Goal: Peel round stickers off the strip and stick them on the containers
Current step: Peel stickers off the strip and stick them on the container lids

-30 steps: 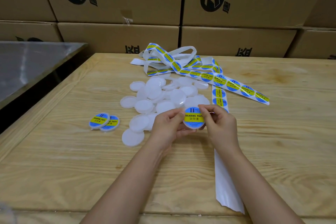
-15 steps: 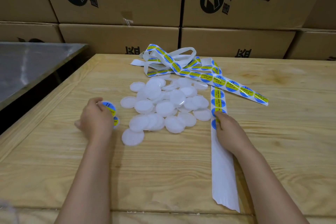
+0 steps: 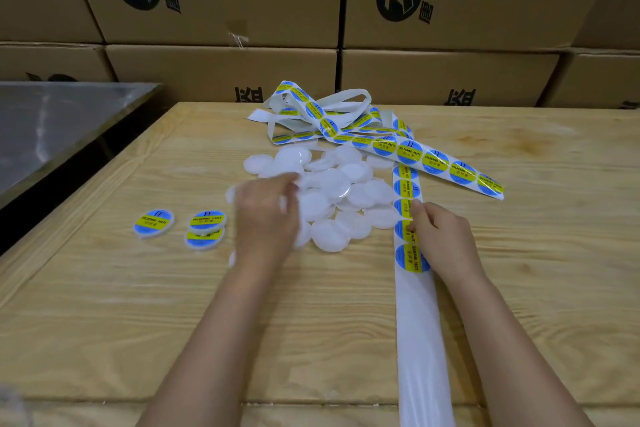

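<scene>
Left hand (image 3: 266, 218) has dropped the labelled containers (image 3: 206, 225) at 9 o'clock and swung onto the blank containers (image 3: 332, 184), too blurred to tell its grip, while right hand (image 3: 443, 239), fingers curled, pinches the strip (image 3: 415, 322) at 3 o'clock, so the next cycle looks to be starting.

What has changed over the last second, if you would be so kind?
The left hand set the freshly stickered container down with the labelled containers on its left, let go, and moved right onto the pile of plain containers. The right hand let go too and went to the sticker strip, fingers at a sticker. Pile and strip stayed put.
</scene>
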`<state>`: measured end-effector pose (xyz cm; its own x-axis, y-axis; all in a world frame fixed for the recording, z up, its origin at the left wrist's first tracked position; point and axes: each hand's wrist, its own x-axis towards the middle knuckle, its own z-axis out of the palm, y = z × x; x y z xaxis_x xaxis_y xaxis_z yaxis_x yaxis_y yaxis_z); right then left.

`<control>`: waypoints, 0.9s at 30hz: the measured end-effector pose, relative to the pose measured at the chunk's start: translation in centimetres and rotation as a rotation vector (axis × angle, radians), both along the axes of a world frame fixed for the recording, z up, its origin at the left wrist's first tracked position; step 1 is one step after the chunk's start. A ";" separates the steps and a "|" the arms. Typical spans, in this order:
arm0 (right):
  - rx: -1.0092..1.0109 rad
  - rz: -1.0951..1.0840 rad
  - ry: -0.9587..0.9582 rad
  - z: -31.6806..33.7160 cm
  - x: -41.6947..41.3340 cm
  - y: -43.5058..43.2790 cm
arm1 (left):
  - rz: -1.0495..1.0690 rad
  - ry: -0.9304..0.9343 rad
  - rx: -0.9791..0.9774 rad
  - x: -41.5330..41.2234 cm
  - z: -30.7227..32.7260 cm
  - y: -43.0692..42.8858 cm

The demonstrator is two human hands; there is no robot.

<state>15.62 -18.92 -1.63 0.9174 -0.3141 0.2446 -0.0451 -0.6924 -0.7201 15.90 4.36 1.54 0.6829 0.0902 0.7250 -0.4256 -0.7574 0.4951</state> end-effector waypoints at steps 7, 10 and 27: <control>0.103 0.000 -0.060 0.4 0.0 0.4 | -0.431 0.201 0.576 -1.4 -2.7 -9.3; 0.110 0.017 -0.070 0.4 -0.1 0.6 | -0.461 0.282 0.585 -0.9 -3.8 -10.4; -0.010 0.098 -0.098 0.5 -0.5 0.9 | -0.429 0.257 0.337 -1.9 -3.2 -9.9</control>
<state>15.10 -18.02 -1.09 0.9150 -0.2218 0.3369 0.0929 -0.6969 -0.7111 14.00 -5.53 -1.69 0.7645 -0.4386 0.4724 -0.6267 -0.6774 0.3851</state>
